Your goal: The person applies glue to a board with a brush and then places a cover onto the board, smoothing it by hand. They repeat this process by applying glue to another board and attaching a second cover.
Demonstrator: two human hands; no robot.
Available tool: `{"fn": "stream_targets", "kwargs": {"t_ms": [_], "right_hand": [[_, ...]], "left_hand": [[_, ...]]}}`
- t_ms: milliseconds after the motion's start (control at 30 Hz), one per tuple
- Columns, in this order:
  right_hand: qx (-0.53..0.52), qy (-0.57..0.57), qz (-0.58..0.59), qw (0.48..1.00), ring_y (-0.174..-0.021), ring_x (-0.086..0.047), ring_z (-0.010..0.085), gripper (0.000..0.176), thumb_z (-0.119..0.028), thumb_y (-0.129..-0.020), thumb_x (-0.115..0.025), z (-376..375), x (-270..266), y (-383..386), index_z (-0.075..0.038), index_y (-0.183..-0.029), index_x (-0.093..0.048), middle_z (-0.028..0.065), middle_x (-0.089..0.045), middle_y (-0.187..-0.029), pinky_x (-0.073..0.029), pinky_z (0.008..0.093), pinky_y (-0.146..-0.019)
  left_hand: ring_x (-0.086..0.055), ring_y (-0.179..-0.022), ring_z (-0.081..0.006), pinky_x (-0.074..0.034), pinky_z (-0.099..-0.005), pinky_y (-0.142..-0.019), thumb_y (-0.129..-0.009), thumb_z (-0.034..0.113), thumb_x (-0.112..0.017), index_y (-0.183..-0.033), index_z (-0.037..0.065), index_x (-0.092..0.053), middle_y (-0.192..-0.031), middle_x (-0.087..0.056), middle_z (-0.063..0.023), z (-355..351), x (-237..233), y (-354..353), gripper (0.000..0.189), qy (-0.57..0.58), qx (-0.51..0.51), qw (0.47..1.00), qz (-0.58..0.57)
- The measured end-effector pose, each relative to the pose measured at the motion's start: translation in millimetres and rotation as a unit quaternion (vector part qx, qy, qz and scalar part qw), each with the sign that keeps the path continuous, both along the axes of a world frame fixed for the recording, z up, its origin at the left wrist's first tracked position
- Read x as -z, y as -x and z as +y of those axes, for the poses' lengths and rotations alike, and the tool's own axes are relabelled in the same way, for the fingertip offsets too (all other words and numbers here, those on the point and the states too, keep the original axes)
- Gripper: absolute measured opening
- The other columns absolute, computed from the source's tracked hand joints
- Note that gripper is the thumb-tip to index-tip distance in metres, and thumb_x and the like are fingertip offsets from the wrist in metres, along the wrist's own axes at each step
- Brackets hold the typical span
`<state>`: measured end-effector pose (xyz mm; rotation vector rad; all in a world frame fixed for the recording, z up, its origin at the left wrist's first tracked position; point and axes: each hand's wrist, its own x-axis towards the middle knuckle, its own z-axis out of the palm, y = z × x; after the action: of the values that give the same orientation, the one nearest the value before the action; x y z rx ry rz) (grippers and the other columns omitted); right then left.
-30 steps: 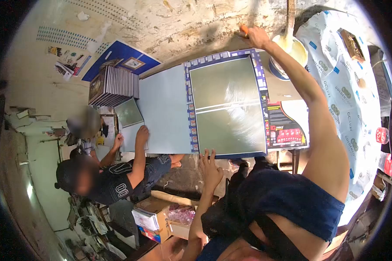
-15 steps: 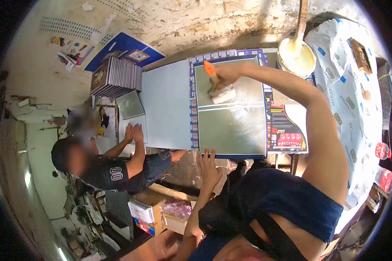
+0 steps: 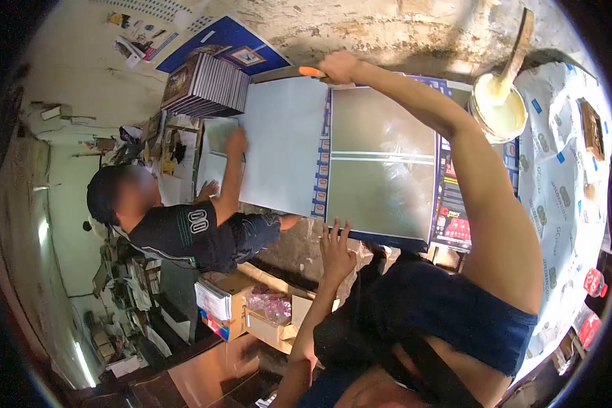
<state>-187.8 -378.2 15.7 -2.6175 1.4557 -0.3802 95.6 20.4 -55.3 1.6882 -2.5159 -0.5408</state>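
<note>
My right hand (image 3: 338, 68) is closed round a brush with an orange handle (image 3: 311, 71), at the far left corner of a grey-green sheet (image 3: 381, 119). The bristles are mostly hidden. A second grey-green sheet (image 3: 381, 197) lies nearer to me, with a pale strip between the two. My left hand (image 3: 338, 253) has its fingers spread at the near edge of the blue-bordered backing (image 3: 387, 239). To the left lies a large pale board (image 3: 279, 146).
A co-worker (image 3: 177, 224) has both hands at small panels (image 3: 219, 136) on the left. Stacked framed pieces (image 3: 207, 85) stand behind. A bucket of cream paste (image 3: 500, 112) holds a wooden stick (image 3: 520, 44). Below is an open carton (image 3: 272, 306).
My right hand and brush have moved up and left, from over the far sheet to its corner. The view has shifted. One of the co-worker's hands has moved up to the small panel.
</note>
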Motion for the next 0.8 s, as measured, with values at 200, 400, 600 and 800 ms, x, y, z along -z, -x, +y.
{"fn": "stream_targets", "kwargs": {"t_ms": [200, 400, 600, 800], "right_hand": [[-0.127, 0.061, -0.155, 0.978, -0.079, -0.064, 0.0330, 0.029, -0.038, -0.085, -0.065, 110, 76, -38, -0.009, -0.089, -0.067, 0.0149, -0.068, -0.086, -0.052, 0.0462, -0.072], [-0.141, -0.255, -0.105, 0.951, -0.060, -0.060, 0.0346, 0.037, -0.045, -0.085, -0.067, 205, 28, -27, -0.008, -0.084, -0.065, 0.0173, -0.061, -0.069, -0.049, 0.0448, -0.064], [0.068, 0.104, -0.095, 0.988, -0.077, -0.066, 0.0283, 0.024, -0.030, -0.085, -0.066, 149, 36, 35, -0.019, -0.106, -0.069, 0.0087, -0.068, -0.081, -0.050, 0.0442, -0.072], [-0.063, -0.078, -0.204, 0.974, -0.089, -0.067, 0.0351, 0.022, -0.022, -0.079, -0.065, 298, 47, -49, -0.016, -0.099, -0.070, 0.0168, -0.070, -0.089, -0.049, 0.0486, -0.087]], "left_hand": [[-0.014, -0.142, -0.0501, -0.019, -0.0595, -0.115, -0.067, 0.000, -0.062, -0.150, 0.012, -0.032, -0.157, -0.020, -0.0183, -3, -1, -1, 0.089, -0.044, -0.011, 0.999, 0.019], [-0.017, -0.142, -0.0476, -0.019, -0.0600, -0.114, -0.067, 0.002, -0.062, -0.149, 0.014, -0.035, -0.155, -0.024, -0.0163, -6, -5, 1, 0.087, -0.032, -0.014, 0.999, 0.014], [-0.019, -0.141, -0.0462, -0.019, -0.0582, -0.114, -0.067, 0.002, -0.060, -0.147, 0.013, -0.037, -0.154, -0.027, -0.0164, -2, -1, -2, 0.084, 0.005, 0.003, 1.000, 0.018], [-0.019, -0.140, -0.0484, -0.019, -0.0603, -0.113, -0.066, 0.002, -0.059, -0.146, 0.013, -0.038, -0.152, -0.029, -0.0174, -3, 7, -2, 0.084, 0.023, 0.009, 0.999, 0.034]]}}
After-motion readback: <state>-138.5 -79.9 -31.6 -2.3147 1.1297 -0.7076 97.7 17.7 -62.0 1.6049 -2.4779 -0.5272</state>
